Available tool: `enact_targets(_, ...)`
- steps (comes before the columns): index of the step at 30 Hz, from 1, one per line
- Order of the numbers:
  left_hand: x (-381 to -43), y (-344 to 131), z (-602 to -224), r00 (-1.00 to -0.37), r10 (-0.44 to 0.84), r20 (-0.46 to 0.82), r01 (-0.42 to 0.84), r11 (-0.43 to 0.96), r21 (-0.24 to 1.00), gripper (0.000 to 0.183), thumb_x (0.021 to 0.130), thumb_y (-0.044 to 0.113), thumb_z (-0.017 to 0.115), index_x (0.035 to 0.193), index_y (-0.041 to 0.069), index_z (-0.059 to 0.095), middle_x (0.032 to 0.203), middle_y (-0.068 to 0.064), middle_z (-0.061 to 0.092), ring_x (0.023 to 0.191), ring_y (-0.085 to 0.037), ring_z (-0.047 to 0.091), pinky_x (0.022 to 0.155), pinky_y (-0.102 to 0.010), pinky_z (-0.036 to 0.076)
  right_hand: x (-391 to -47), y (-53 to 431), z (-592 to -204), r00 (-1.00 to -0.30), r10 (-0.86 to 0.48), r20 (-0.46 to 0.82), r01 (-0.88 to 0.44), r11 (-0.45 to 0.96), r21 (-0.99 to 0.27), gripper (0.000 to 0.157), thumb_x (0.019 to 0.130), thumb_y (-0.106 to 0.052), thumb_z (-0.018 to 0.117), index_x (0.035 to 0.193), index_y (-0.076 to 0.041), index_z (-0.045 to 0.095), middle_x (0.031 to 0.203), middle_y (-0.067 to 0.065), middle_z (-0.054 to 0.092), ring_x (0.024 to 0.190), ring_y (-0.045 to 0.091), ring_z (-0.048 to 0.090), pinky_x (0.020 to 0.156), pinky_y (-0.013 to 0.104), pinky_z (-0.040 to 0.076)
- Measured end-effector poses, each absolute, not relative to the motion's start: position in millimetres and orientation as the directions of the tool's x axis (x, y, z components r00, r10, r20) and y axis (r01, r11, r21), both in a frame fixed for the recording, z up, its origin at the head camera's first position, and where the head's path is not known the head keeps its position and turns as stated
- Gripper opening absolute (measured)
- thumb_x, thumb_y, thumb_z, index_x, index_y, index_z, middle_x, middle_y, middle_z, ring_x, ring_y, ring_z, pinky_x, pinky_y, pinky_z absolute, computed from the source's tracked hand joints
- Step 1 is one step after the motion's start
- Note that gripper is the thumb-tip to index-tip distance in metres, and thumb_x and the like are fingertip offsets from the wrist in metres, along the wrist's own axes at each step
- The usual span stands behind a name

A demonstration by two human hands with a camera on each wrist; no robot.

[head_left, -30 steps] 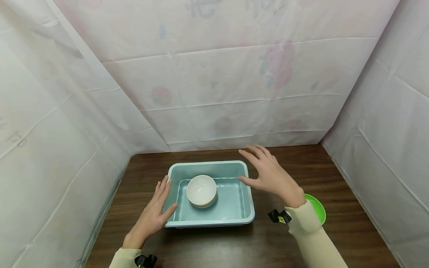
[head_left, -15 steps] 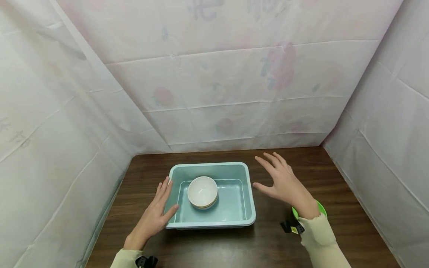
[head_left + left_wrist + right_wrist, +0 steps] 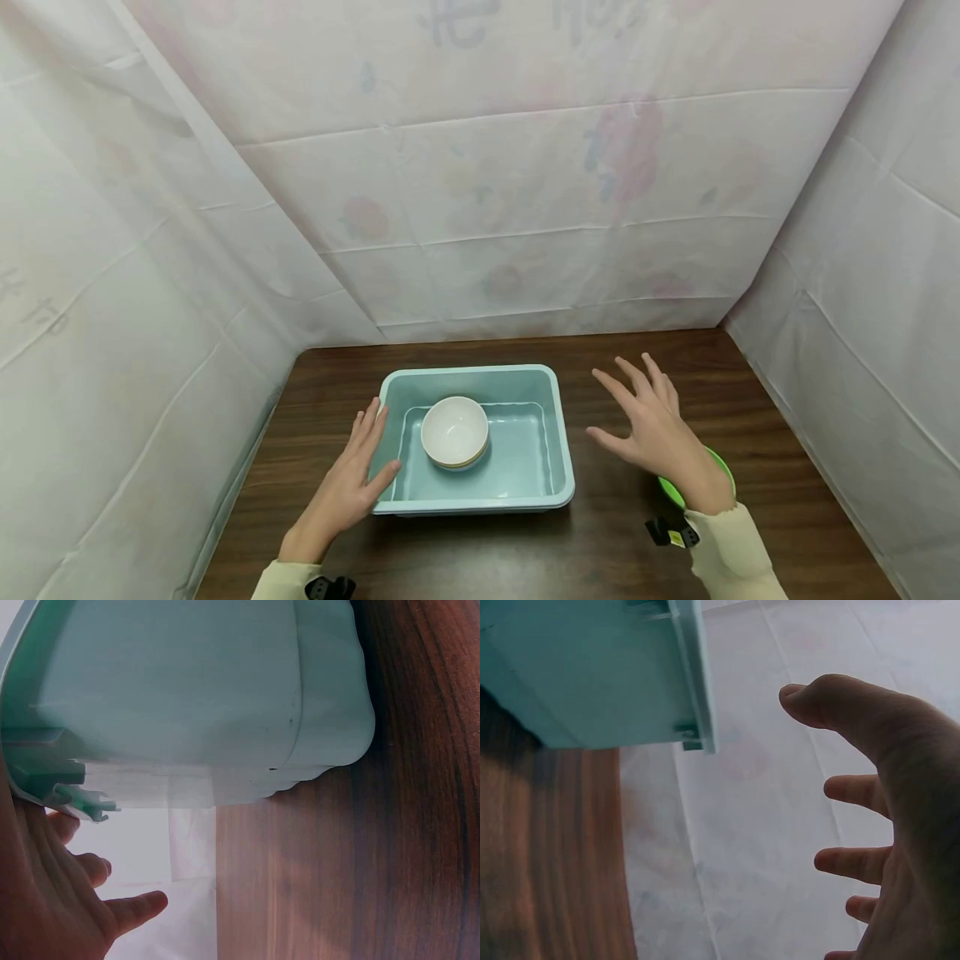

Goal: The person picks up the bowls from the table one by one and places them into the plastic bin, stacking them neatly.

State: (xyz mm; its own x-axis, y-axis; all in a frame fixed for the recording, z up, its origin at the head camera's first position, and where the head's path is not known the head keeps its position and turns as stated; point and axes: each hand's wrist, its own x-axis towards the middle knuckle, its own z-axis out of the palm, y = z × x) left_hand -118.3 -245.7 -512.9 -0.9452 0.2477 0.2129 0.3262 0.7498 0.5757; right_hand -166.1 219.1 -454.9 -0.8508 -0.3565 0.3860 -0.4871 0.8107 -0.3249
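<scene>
A light blue plastic basin [image 3: 517, 504] sits mid-table in the head view. Inside it, left of centre, white bowls [image 3: 454, 430] are nested in a small stack. My left hand [image 3: 341, 492] lies along the basin's left rim, fingers extended and thumb over the edge. In the left wrist view the left hand [image 3: 60, 892] is right at the rim beside the basin's outer wall [image 3: 187, 682]. My right hand [image 3: 660, 437] hovers to the right of the basin, fingers spread, holding nothing. The right wrist view shows the right hand [image 3: 900, 817] apart from the basin wall [image 3: 592, 675].
A green bowl [image 3: 670, 493] stands on the brown wooden table [image 3: 480, 558] at the right, partly hidden under my right wrist. White printed cloth [image 3: 480, 208] hangs behind the table and along both sides.
My right hand has moved right, from over the basin's right rim to beside it, and now covers part of the green bowl. The left hand has stayed at the left rim.
</scene>
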Motion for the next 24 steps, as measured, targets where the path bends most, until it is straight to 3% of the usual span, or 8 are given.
enact_targets(9, -117, -245, -516, -0.937, 0.247, 0.246, 0.345, 0.756, 0.557, 0.081, 0.102, 0.033, 0.063, 0.166, 0.01, 0.02, 0.175, -0.006, 0.007, 0.161, -0.035, 0.004, 0.122, -0.066, 0.022, -150, 238, -482, -0.888, -0.303, 0.345, -0.421, 0.838, -0.347, 0.081, 0.079, -0.036, 0.088, 0.149, -0.017, 0.053, 0.156, 0.028, 0.038, 0.148, 0.06, 0.015, 0.106, 0.086, 0.015)
enact_targets(18, -117, -245, -516, -0.944, 0.239, 0.229, 0.328, 0.759, 0.562, 0.082, 0.101, 0.033, 0.064, 0.166, 0.011, 0.019, 0.175, -0.003, 0.006, 0.161, -0.032, 0.003, 0.13, -0.042, 0.009, -135, 265, -505, -0.936, -0.247, 0.25, -0.324, 0.883, -0.339, 0.08, 0.081, -0.039, 0.086, 0.15, -0.017, 0.051, 0.154, 0.03, 0.04, 0.146, 0.061, 0.019, 0.103, 0.088, 0.019)
enact_targets(20, -117, -245, -516, -0.945, 0.238, 0.223, 0.324, 0.76, 0.563, 0.082, 0.102, 0.034, 0.064, 0.166, 0.012, 0.018, 0.175, -0.003, 0.005, 0.161, -0.031, 0.003, 0.129, -0.044, 0.01, -133, 270, -510, -0.945, -0.238, 0.223, -0.305, 0.886, -0.348, 0.081, 0.082, -0.04, 0.085, 0.151, -0.017, 0.05, 0.154, 0.03, 0.038, 0.145, 0.062, 0.019, 0.102, 0.088, 0.019)
enact_targets(24, -118, -245, -516, -0.944, 0.241, 0.226, 0.329, 0.757, 0.564, 0.082, 0.102, 0.034, 0.064, 0.166, 0.01, 0.019, 0.175, -0.004, 0.005, 0.161, -0.034, 0.003, 0.125, -0.06, 0.018, -129, 280, -519, -0.957, -0.218, 0.193, -0.276, 0.891, -0.36, 0.086, 0.082, -0.042, 0.085, 0.155, -0.018, 0.045, 0.155, 0.032, 0.035, 0.146, 0.063, 0.016, 0.103, 0.089, 0.016)
